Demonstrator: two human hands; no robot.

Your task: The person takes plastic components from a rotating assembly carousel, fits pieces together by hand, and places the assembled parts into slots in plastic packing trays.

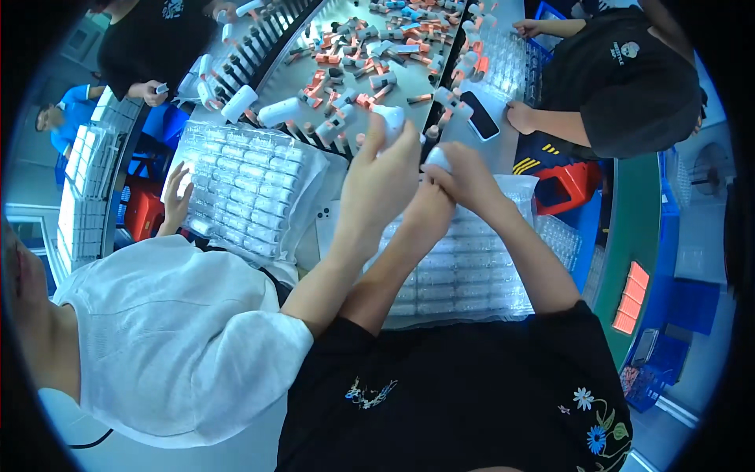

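Note:
Over a clear plastic tray (464, 275), my two hands meet. My right hand (465, 177) is closed around a rounded white plastic piece (439, 160), whose smooth end shows above the fingers. My left hand (431, 211) is pressed against the right one from below. Its fingers look curled, but they are mostly covered, and what they hold is hidden. Just left of this, the hand (385, 157) of a person in a white shirt crosses in front of my left forearm, gripping another white piece (389, 118).
A second clear tray (244, 185) of white cylinders lies to the left. Ahead, a belt (377, 63) carries many grey and orange parts, with larger white cylinders (279, 112) along its edge. A phone (480, 116) lies at right, near a red stool (568, 187) and another worker's arm (550, 122).

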